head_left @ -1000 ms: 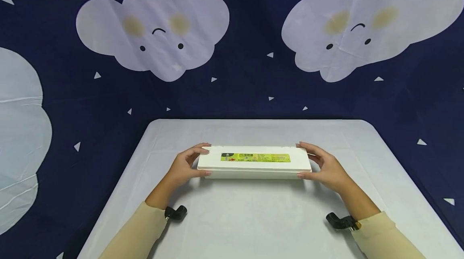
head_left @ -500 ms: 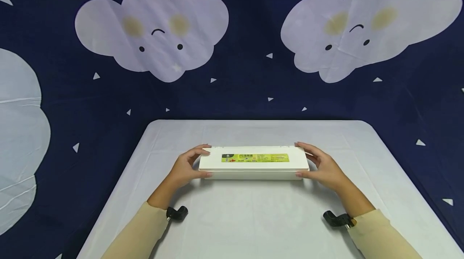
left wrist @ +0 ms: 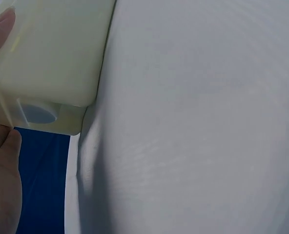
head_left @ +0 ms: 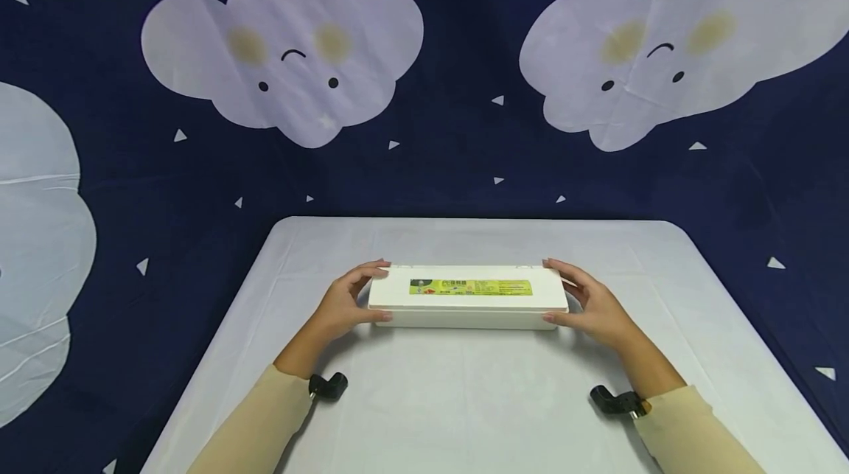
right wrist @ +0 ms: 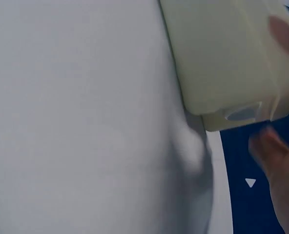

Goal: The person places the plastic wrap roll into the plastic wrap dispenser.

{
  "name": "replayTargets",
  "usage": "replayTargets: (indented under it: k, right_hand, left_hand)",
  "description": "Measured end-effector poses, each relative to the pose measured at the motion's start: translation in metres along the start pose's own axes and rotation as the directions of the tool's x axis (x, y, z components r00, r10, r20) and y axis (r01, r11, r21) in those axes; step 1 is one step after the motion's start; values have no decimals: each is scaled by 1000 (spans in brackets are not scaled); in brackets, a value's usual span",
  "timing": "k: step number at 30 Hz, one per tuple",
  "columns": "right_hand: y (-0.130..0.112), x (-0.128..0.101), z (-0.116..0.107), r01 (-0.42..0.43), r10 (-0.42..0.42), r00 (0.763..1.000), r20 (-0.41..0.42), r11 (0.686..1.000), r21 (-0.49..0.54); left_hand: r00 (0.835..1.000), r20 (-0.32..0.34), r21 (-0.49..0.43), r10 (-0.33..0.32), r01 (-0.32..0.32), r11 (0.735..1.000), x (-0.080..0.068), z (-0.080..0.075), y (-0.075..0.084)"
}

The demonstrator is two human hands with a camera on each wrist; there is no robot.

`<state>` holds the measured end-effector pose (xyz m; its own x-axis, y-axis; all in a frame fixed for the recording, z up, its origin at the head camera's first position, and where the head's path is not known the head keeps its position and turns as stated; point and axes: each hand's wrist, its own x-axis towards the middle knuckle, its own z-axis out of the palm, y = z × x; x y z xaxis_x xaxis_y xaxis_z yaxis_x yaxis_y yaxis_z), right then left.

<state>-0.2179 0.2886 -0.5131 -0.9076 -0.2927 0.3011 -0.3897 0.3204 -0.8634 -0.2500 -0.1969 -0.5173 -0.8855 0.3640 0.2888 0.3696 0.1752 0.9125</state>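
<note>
A long white box (head_left: 468,298) with a yellow-green label lies mid-table, the left hand (head_left: 341,304) and right hand (head_left: 595,306) gripping its ends, fingers curled round them. Label print is unreadable. The white table (head_left: 464,400) fronts a navy cloud backdrop (head_left: 285,54).

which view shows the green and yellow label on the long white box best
The head view: the green and yellow label lies fully visible on the lid of the long white plastic box, held at its ends by both hands. Both wrist views show only a plain box corner, no label.
</note>
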Motion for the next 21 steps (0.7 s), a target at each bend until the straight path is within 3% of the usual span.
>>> replayTargets:
  k: [4, 13, 21]
  right_hand:
    - [1, -3, 1, -30, 30, 1000, -4, 998, -52]
    - [14, -7, 3, -7, 7, 998, 55, 1000, 14]
    - [17, -7, 4, 0, -2, 999, 49, 999, 32]
  left_hand:
    - [1000, 4, -7, 4, -4, 1000, 0, 1, -1]
    - [1000, 1, 6, -24, 24, 1000, -1, 3, -2]
    - [999, -42, 63, 29, -27, 998, -2, 5, -4]
